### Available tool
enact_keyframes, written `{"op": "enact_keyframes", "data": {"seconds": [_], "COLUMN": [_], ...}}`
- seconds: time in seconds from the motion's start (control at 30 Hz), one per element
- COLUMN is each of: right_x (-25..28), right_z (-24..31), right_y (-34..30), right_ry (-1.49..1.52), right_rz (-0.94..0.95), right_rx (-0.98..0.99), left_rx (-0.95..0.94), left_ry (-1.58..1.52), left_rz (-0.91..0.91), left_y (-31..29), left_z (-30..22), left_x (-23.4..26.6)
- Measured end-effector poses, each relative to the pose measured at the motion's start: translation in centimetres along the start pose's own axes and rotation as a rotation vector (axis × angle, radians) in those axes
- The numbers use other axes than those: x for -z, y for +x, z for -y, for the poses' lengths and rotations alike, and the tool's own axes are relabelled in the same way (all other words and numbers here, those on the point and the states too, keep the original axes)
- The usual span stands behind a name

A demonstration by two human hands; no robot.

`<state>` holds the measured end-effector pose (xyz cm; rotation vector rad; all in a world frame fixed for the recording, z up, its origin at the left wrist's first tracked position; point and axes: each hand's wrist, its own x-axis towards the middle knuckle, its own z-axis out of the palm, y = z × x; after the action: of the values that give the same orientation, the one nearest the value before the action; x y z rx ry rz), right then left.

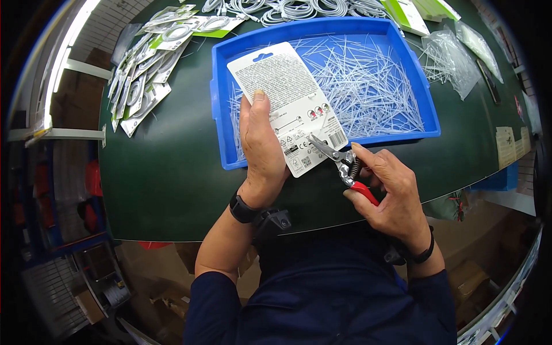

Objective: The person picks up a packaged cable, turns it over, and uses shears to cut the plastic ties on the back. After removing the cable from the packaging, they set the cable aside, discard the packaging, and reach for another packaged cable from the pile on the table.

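Observation:
My left hand (261, 138) grips a white printed packaging card (287, 86) by its left side, thumb over the printed back. The card is tilted above a blue tray (397, 138) and has a blue hang-hole at its top. In my right hand (394, 190) is a pair of red-handled pruning snips (346, 165), with fingers and thumb around the handles. The snips' blades lie over the card's lower right part, close to its surface. Many thin white strips, like cable ties (368, 86), fill the tray. What the card's other side carries is hidden.
A heap of carded cable packs (144, 75) lies on the green table (167, 190) at the left. Coiled grey cables (287, 10) stretch along the back. Clear plastic bags (454, 60) and a dark slim tool (489, 82) lie at the right, beside green-and-white packages (405, 14).

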<state>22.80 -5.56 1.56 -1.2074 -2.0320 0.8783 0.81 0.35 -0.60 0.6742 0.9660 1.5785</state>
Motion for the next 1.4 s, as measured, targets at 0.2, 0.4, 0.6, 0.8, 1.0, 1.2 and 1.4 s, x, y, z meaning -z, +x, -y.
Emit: {"op": "enact_keyframes", "data": {"seconds": [0.2,0.4,0.6,0.8,1.0,1.2,1.4], "right_x": [-0.2,-1.1,-1.6,-1.8,-2.3,-0.1,2.1], "right_z": [0.0,0.1,0.5,0.2,0.3,0.9,1.9], "right_y": [-0.3,-0.1,0.0,0.4,0.1,0.5,1.8], "right_ry": [-0.036,-0.051,-0.118,-0.056,0.014,0.135,0.135], "right_rz": [-0.012,-0.042,-0.044,-0.047,-0.074,-0.099,-0.158], "right_rx": [-0.005,0.012,0.033,0.015,-0.034,-0.005,-0.018], "left_rx": [-0.021,-0.030,-0.047,-0.029,-0.028,-0.040,-0.540], "left_ry": [-0.043,-0.003,-0.001,-0.011,-0.044,0.048,0.752], "left_rz": [0.012,-0.016,-0.047,-0.065,-0.009,0.176,0.349], "left_y": [-0.1,-0.4,-0.6,-0.1,0.0,0.7,2.7], "left_z": [-0.9,-0.5,0.1,-0.1,-0.9,-4.0,-8.2], "left_x": [0.1,0.1,0.7,0.4,0.2,0.6,1.2]}}
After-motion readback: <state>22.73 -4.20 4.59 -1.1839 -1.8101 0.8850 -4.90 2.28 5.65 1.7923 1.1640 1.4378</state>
